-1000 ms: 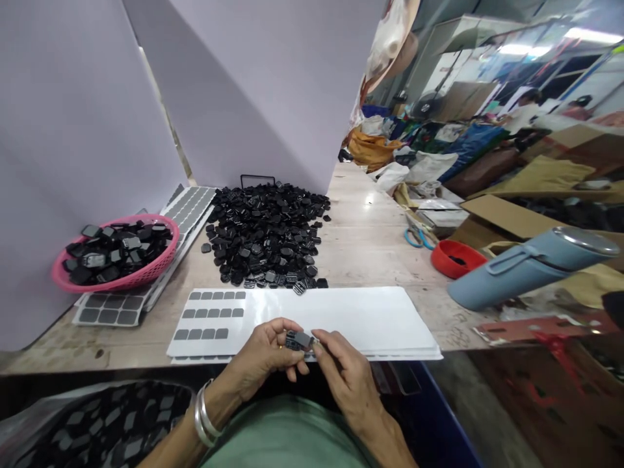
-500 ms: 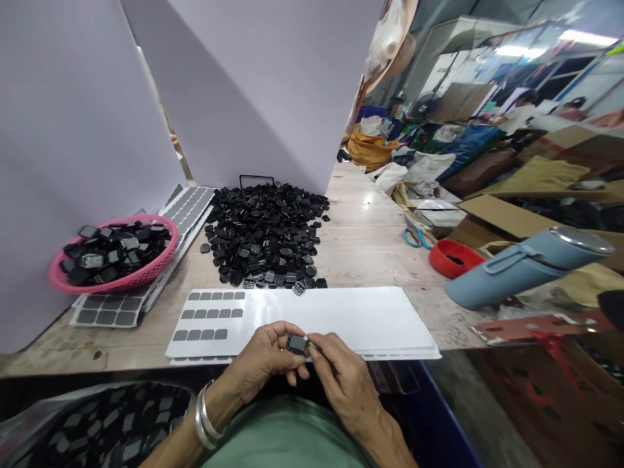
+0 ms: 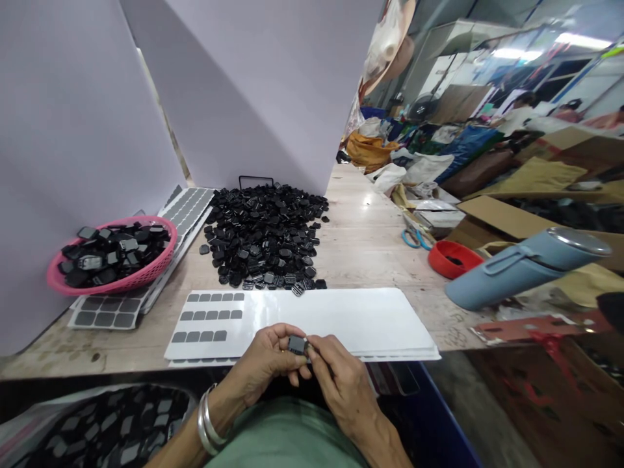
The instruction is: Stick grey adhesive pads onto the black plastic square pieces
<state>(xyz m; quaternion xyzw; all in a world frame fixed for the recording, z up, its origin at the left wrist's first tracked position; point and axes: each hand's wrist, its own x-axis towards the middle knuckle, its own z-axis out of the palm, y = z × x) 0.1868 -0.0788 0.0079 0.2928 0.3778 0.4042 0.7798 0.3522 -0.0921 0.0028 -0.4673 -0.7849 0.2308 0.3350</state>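
Between thumb and fingers, my left hand [image 3: 267, 356] holds a small black plastic piece [image 3: 296, 344] with a grey face. My right hand [image 3: 340, 376] pinches at the piece's right edge; its fingertips touch it, and whether they hold something more is too small to tell. Both hands are at the table's front edge, over a white backing sheet [image 3: 331, 318] with rows of grey stickers [image 3: 207, 315] left on its left part. Behind the sheet lies a large heap of black plastic pieces [image 3: 268, 234].
A pink basket [image 3: 166, 263] of black pieces stands at left on sticker sheets [image 3: 104, 312]. To the right are blue scissors [image 3: 415, 238], a red bowl [image 3: 446, 257] and a tilted blue bottle [image 3: 521, 270]. Below left is a bag [image 3: 107, 422] of pieces.
Hardly anything differs. Both hands stay at the black piece, with the right fingertips shifted very slightly at its edge; the view has moved a little.
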